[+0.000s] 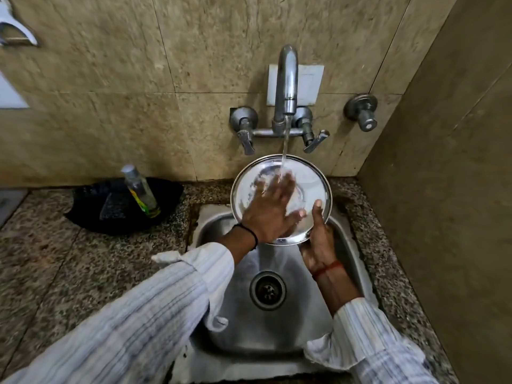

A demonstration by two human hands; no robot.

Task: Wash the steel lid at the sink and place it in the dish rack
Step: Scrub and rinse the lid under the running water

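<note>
Above the steel sink (221, 322), the steel lid (310, 184) is gripped at its lower rim by the right hand (318, 245), thumb on top. The left hand (273, 212) is pressed flat, fingers spread, against its face. Water from the tap (286, 84) is poured onto it.

1. I take this for a home kitchen's washing corner: a small steel sink (221, 322) sits at lower centre, sunk into a speckled granite counter (69, 273).
2. Above it, at centre, I see a wall-mounted tap (286, 87) with two lever handles, running water.
3. Beige stone tiles (110, 92) cover the wall across the top.
4. At left, a clear bottle (141, 191) stands in a black holder (116, 214) on the counter.
</note>
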